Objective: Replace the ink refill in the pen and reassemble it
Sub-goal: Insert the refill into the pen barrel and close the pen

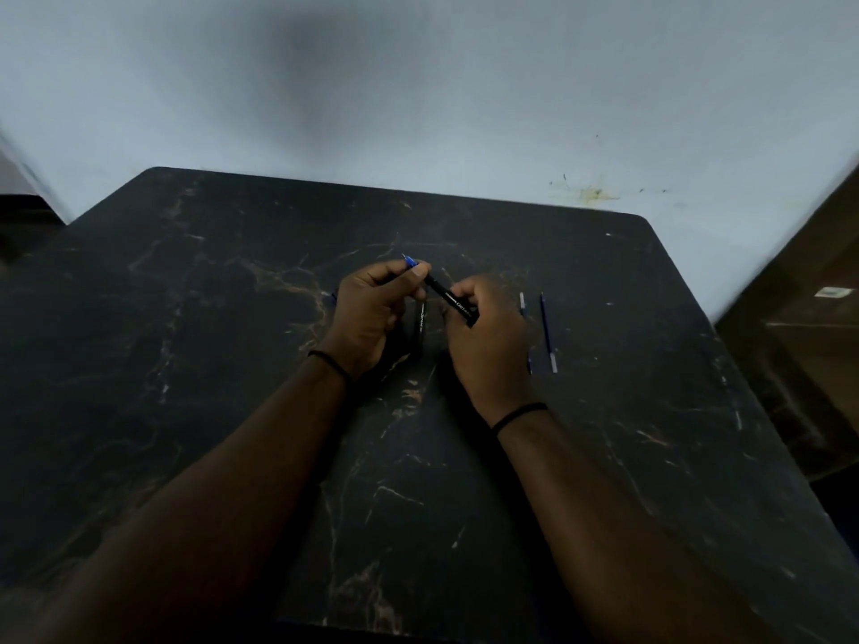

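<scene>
Both hands grip the pen (448, 297): left hand (369, 313) pinches its tip end, right hand (488, 337) clasps the barrel (light, stiff, slippery; hold near the joint).

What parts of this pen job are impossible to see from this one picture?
All in the head view:
- Pen: its middle and rear end are covered by the left hand and right hand.
- Print on the pen barrel: too small to read.
- Black piece on the table between the hands: dark and partly hidden.
- Nearer refill: partly behind the right hand.
</scene>
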Demonstrator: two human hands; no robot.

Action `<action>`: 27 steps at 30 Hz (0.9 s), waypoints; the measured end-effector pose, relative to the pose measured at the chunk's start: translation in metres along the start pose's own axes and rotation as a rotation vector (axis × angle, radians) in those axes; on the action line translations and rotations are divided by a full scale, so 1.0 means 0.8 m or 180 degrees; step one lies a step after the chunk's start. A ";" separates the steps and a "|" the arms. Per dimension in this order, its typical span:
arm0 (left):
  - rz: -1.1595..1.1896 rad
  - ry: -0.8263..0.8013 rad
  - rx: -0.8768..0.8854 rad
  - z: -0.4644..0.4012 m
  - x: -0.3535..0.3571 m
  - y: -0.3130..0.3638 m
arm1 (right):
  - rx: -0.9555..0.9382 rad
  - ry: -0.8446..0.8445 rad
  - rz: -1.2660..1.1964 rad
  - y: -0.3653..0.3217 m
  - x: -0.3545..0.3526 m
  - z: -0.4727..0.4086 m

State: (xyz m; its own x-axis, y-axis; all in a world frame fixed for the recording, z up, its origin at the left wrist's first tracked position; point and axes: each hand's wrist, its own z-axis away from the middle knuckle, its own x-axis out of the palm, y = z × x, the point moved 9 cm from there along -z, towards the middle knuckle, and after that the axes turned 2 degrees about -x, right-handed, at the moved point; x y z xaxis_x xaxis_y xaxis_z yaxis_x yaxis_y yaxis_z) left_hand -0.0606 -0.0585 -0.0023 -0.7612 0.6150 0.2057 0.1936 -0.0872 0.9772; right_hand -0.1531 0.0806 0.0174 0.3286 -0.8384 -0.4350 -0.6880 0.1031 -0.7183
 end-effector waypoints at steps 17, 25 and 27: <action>0.0156 -0.0119 -0.0076 -0.001 0.000 0.001 | -0.0321 -0.0423 0.0296 -0.031 0.007 0.010; 0.0282 -0.0088 -0.0018 0.001 0.005 -0.004 | -0.0138 -0.0460 0.0295 -0.035 0.005 0.014; 0.0267 -0.0136 -0.0167 -0.003 0.001 -0.010 | -0.0108 -0.0558 0.0317 -0.034 0.008 0.014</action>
State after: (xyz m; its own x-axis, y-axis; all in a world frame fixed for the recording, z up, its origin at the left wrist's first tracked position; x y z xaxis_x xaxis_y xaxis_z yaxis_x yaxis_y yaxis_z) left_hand -0.0644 -0.0588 -0.0096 -0.7164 0.6366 0.2856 0.2221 -0.1800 0.9583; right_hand -0.1252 0.0783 0.0277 0.3634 -0.7187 -0.5928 -0.7432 0.1601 -0.6496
